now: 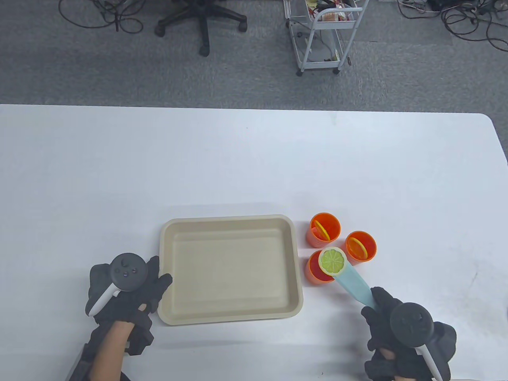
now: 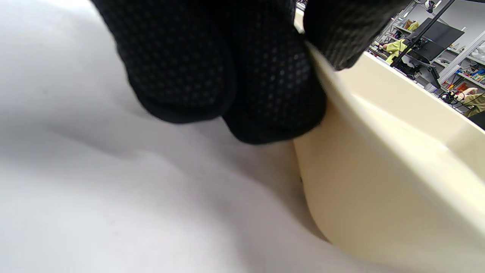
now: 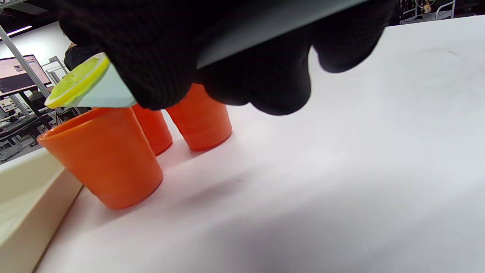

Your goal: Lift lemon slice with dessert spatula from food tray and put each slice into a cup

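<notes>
holding the pale blue plastic dessert spatula [image 1: 354, 286] by its handle, my black-gloved right hand [image 1: 401, 337] sits nearest me at the table's front right, fingers curled round the grip so the blade stays level. my black-gloved left hand [image 1: 125, 291] lies at the front left, thumb over the rim and fingers against the outer wall of the beige rectangular food tray [image 1: 230, 315], pinching that near left edge, i judge to keep the tray from sliding. the tray's floor shows no slices left in it.

a little further out, the round lime-green lemon slice with a yellow rind [image 1: 331, 260] rides flat on the spatula's tip, held above the mouth of the nearest orange plastic cup [image 1: 313, 274]. in the right wrist view the slice sits just higher than that cup's rim, not yet inside, and this cup looks empty, which is likely why it is the target.

beyond it stand two more orange cups, touching or nearly so: the right orange cup [image 1: 360, 247] and the far orange cup [image 1: 324, 228], each already holding a slice leaning on edge. the white table [image 1: 254, 158] stretches away behind them.

i judge this the last drop; tipping the blade gently should slide the slice in without knocking the cup.
</notes>
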A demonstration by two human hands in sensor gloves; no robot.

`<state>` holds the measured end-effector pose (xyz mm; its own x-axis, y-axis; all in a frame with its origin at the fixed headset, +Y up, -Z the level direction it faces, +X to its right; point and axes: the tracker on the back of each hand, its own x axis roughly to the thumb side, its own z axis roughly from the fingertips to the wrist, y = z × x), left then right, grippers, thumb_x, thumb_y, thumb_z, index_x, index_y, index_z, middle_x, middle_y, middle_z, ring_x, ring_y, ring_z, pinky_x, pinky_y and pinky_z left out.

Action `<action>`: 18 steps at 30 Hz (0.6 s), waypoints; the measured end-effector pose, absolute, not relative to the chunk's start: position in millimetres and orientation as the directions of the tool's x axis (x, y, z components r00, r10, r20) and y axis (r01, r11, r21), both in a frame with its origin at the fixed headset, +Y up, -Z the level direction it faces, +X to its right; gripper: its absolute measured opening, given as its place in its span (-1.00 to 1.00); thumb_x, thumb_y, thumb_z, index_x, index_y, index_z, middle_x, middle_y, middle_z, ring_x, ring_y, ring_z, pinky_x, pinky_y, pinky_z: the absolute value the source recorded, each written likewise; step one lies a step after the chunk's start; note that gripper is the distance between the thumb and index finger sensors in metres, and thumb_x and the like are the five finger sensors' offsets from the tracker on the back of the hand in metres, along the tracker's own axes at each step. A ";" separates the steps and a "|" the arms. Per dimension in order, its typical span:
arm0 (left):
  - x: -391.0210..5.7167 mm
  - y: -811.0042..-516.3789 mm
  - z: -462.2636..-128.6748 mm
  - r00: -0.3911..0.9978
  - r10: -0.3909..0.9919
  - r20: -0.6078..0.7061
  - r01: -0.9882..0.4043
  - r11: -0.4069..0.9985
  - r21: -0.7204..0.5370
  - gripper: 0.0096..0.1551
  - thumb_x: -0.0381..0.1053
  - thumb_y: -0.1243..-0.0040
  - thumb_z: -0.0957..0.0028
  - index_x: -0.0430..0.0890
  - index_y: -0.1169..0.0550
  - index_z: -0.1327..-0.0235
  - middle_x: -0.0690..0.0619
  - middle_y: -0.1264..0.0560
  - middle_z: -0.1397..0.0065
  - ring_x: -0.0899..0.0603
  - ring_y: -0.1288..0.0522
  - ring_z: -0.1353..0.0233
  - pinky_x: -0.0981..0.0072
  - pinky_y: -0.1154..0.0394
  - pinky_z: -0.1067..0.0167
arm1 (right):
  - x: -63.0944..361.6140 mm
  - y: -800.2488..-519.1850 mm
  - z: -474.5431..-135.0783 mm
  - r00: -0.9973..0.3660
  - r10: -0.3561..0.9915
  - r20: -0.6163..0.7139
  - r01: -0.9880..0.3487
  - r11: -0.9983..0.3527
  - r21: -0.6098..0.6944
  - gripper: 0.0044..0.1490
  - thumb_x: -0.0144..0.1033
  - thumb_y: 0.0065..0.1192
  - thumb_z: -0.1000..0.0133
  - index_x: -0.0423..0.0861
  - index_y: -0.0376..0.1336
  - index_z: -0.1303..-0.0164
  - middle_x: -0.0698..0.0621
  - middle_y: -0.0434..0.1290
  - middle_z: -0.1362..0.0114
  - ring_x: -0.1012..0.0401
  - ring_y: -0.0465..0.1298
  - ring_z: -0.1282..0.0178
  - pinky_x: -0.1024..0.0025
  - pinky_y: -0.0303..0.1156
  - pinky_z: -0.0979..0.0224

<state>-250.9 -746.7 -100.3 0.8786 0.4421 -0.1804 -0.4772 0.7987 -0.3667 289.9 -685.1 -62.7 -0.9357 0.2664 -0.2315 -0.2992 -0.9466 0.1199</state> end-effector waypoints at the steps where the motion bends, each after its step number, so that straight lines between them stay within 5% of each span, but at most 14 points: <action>1: -250.8 -746.6 -100.4 0.879 0.441 -0.180 -0.476 0.800 -0.367 -0.14 0.17 -0.23 -0.27 -0.31 -0.27 -0.62 0.06 -0.68 -0.08 0.13 -0.76 0.15 0.30 -0.76 0.18 | 289.9 -685.6 -62.4 -0.936 0.264 -0.234 -0.296 -0.948 0.115 -0.24 -0.14 0.56 -0.09 -0.03 0.30 -0.50 -0.02 0.57 -0.27 0.12 0.66 -0.10 -0.07 0.42 -0.43; 18: -251.4 -747.2 -100.4 0.874 0.450 -0.183 -0.485 0.793 -0.369 -0.14 0.18 -0.22 -0.27 -0.31 -0.27 -0.62 0.07 -0.68 -0.08 0.13 -0.76 0.15 0.30 -0.76 0.17 | 287.7 -686.4 -59.9 -0.937 0.193 -0.290 -0.211 -0.977 0.031 -0.27 -0.15 0.58 -0.09 -0.01 0.33 -0.47 -0.01 0.57 -0.27 0.12 0.65 -0.11 -0.06 0.42 -0.43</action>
<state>-251.4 -747.2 -100.4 0.8744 0.4495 -0.1827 -0.4848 0.7931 -0.3687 287.7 -686.4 -59.9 -0.9374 0.1928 -0.2901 -0.2106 -0.9771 0.0310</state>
